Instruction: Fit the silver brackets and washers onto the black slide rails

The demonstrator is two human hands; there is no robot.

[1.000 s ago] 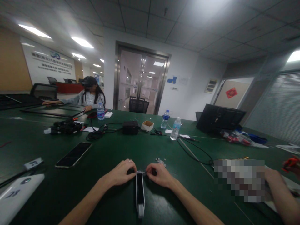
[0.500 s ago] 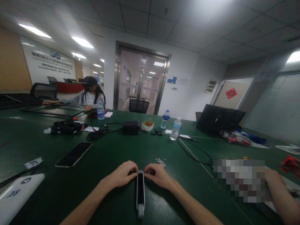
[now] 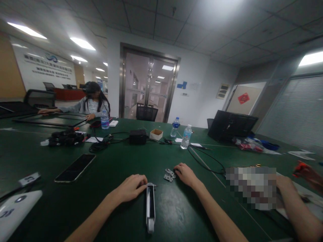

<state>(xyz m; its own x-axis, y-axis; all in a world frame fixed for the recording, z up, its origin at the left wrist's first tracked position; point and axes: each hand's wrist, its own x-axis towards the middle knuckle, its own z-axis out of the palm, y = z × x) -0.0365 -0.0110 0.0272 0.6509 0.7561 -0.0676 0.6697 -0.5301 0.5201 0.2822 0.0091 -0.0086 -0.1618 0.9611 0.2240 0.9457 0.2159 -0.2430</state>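
Small metal parts (image 3: 169, 176) lie just left of the curled right hand (image 3: 186, 175); the left hand (image 3: 132, 188) touches the far end of a slim pale frame (image 3: 148, 208) running near to far; neither grip is clear.

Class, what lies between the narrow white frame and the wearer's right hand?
In the head view, small grey perforated plates lie between the narrow white frame and right hand.

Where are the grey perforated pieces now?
Head view: the grey perforated pieces lie on the green table, just right of centre, immediately left of the right hand.
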